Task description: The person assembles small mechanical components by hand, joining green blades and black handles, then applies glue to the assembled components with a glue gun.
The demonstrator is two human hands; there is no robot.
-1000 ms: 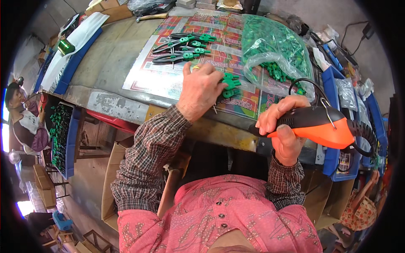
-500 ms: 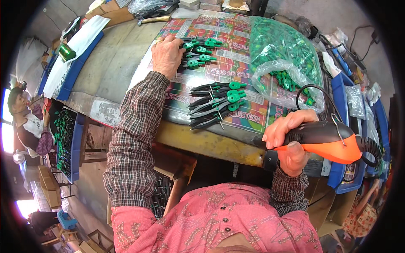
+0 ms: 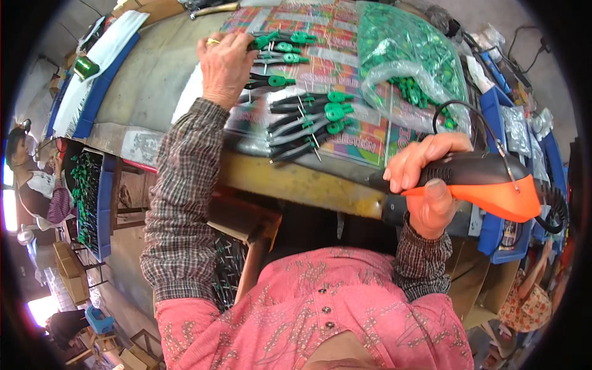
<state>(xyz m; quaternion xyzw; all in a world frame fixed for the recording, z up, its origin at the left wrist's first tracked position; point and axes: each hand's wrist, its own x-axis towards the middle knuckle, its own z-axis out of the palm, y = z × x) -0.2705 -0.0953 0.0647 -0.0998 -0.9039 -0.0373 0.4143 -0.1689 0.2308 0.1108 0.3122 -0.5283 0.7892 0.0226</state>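
Observation:
My left hand (image 3: pixel 227 66) is curled closed at the handle ends of a group of black-handled hand tools with green heads (image 3: pixel 292 58). Its fingers hide part of the handles. One tool (image 3: pixel 281 81) lies a little apart, nearer me, its handles running under the hand. A second pile of such tools (image 3: pixel 314 120), crossed by thin metal pins, sits in front. My right hand (image 3: pixel 428 179) grips a black and orange corded electric screwdriver (image 3: pixel 493 192) above the table's front edge, its nose pointing left.
A clear plastic bag of green parts (image 3: pixel 413 58) lies at the back right on printed sheeting. Blue bins (image 3: pixel 496 123) line the right side, and a hammer (image 3: pixel 214 9) lies at the far edge. Another person (image 3: pixel 37 179) sits at far left beside a tray of green parts (image 3: pixel 86 203).
The whole view has shifted, so the table sits higher in it. My left hand has drawn slightly left and nearer; one tool of the far group has moved toward me. The right hand keeps its grip.

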